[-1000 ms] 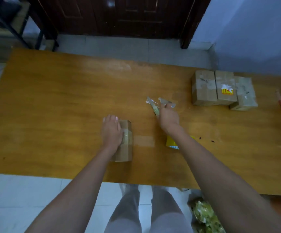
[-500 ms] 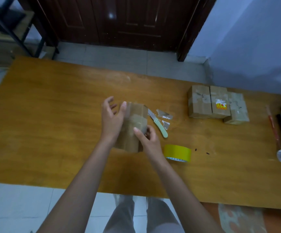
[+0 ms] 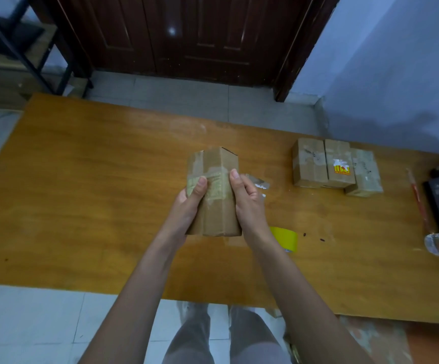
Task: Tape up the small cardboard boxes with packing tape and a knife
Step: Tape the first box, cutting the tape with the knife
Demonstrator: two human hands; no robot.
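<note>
Head view: box [image 3: 214, 195] seemingly between hands [image 3: 248, 203].

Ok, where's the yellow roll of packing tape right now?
The yellow roll of packing tape lies on the wooden table, just right of the right hand's wrist, partly hidden behind it.

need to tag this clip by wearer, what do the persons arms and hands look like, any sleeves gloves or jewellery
Both forearms are bare up to the frame edge, so no sleeves show. The left hand and right hand wear no gloves, and no rings, watch or wristband are visible. The fingernails look short and unpainted. Below the arms, grey trousers show.
</note>
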